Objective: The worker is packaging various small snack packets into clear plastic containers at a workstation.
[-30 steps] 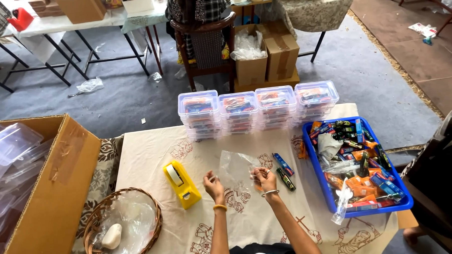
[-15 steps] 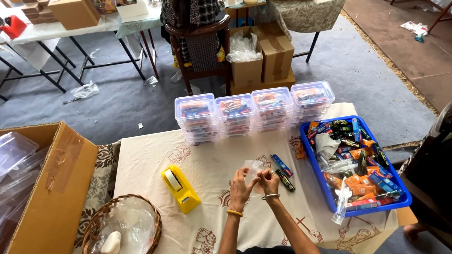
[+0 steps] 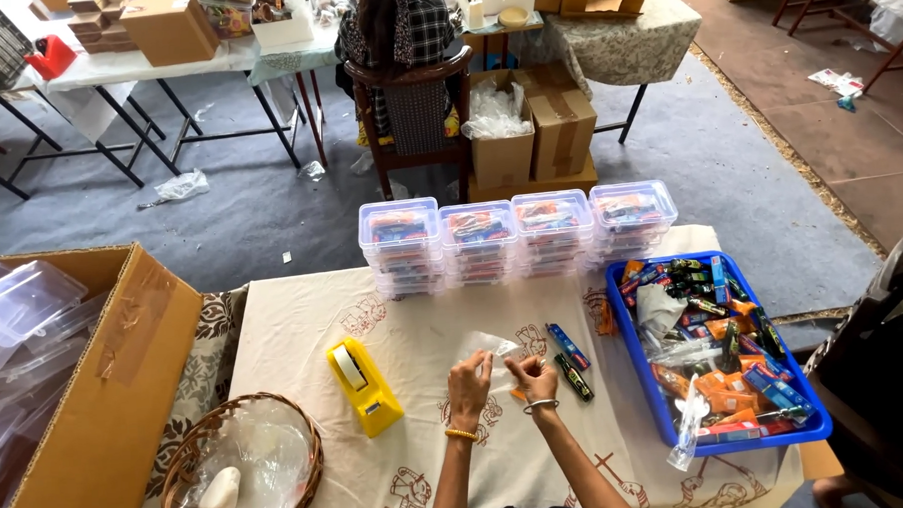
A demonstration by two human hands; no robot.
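My left hand (image 3: 469,382) and my right hand (image 3: 534,377) are close together over the cream patterned tablecloth (image 3: 304,339), both pinching a small clear plastic bag (image 3: 485,345) that is bunched up between them. A small orange item (image 3: 517,392) shows under my right hand. Two pen-like packets, one blue (image 3: 568,345) and one dark green (image 3: 574,376), lie just right of my right hand. A yellow tape dispenser (image 3: 364,384) stands to the left of my left hand.
Stacks of clear lidded boxes (image 3: 516,234) line the table's far edge. A blue tray (image 3: 800,428) of mixed packets sits at right. A wicker basket (image 3: 241,470) and a cardboard box (image 3: 101,381) of clear lids are at left. A seated person (image 3: 399,25) is beyond.
The clear bag was held spread open between my hands a second ago. My hands have come together and the bag is now gathered small between them.
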